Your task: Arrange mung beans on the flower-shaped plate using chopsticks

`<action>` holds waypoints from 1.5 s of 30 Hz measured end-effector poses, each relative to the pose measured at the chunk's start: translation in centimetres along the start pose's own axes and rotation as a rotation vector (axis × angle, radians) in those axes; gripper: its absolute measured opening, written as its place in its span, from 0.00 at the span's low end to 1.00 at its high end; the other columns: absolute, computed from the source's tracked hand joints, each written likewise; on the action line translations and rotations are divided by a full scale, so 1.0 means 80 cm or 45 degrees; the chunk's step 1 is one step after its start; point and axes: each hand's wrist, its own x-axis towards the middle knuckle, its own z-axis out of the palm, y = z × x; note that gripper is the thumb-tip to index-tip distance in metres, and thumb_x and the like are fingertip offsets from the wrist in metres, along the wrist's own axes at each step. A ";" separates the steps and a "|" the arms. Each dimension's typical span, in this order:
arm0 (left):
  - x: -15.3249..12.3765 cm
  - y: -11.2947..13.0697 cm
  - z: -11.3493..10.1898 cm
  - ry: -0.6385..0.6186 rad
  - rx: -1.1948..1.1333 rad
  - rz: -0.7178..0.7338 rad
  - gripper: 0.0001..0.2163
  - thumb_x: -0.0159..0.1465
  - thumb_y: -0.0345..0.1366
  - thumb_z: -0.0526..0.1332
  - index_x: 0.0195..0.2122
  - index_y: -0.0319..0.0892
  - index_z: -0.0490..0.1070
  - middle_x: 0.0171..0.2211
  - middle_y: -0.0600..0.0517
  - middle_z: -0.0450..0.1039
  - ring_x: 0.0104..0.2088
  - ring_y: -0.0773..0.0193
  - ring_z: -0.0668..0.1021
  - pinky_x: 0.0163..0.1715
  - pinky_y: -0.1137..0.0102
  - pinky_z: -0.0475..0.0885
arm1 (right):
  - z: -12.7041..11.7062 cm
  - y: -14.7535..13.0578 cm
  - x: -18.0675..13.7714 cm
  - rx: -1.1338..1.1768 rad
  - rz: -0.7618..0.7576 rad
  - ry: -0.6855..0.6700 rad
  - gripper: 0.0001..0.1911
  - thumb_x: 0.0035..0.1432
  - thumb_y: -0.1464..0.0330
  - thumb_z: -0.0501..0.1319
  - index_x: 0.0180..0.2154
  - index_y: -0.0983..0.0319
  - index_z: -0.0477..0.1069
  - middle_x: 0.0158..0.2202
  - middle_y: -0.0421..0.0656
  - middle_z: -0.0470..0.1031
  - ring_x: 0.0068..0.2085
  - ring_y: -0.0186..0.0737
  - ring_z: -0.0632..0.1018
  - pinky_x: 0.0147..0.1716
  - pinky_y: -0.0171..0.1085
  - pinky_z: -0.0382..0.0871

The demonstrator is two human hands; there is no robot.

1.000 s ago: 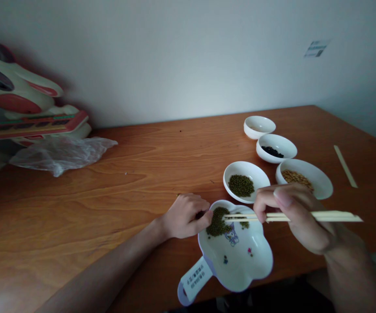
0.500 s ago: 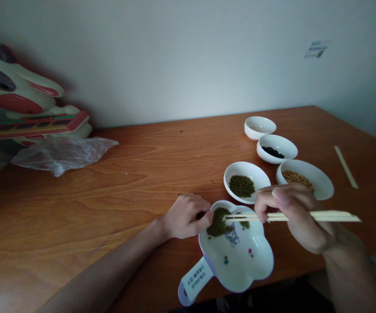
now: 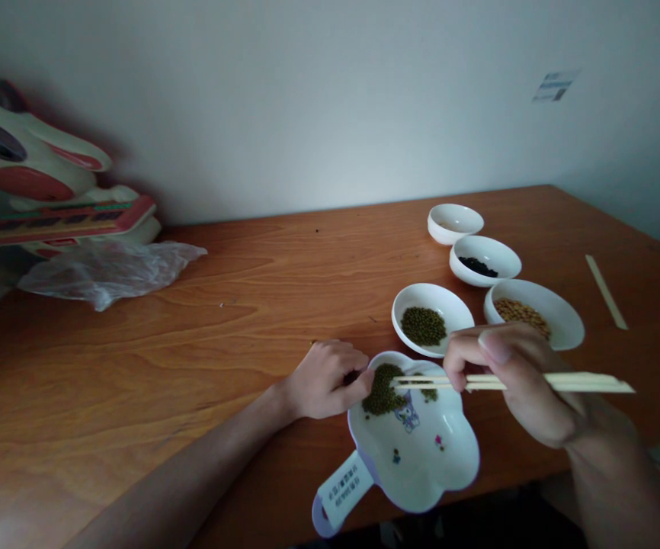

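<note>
My right hand is closed round a pair of pale chopsticks, whose tips reach left over a heap of green beans. The beans lie in a white flower-shaped bowl with a labelled handle, at the table's front edge. My left hand is curled, its fingertips pinching the bowl's left rim. Just behind stands a small white dish of green beans.
More white dishes stand at the right: one with tan beans, one with black beans, one that looks empty. A paper chopstick sleeve lies far right. A crumpled plastic bag and a red-and-white toy sit at the left.
</note>
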 end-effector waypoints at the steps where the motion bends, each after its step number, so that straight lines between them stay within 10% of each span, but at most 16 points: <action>1: 0.000 0.000 0.000 0.000 0.002 -0.003 0.17 0.74 0.40 0.48 0.28 0.41 0.61 0.26 0.53 0.70 0.28 0.67 0.69 0.33 0.69 0.61 | 0.000 0.000 0.000 -0.004 -0.003 0.000 0.32 0.72 0.53 0.35 0.27 0.59 0.67 0.24 0.39 0.70 0.27 0.36 0.72 0.30 0.40 0.60; 45: 0.002 0.001 -0.001 -0.004 -0.015 0.013 0.17 0.74 0.40 0.47 0.28 0.41 0.61 0.26 0.52 0.70 0.28 0.67 0.70 0.32 0.68 0.61 | 0.006 0.007 0.002 0.072 -0.094 0.039 0.28 0.73 0.59 0.40 0.27 0.59 0.70 0.24 0.41 0.72 0.28 0.38 0.72 0.31 0.41 0.62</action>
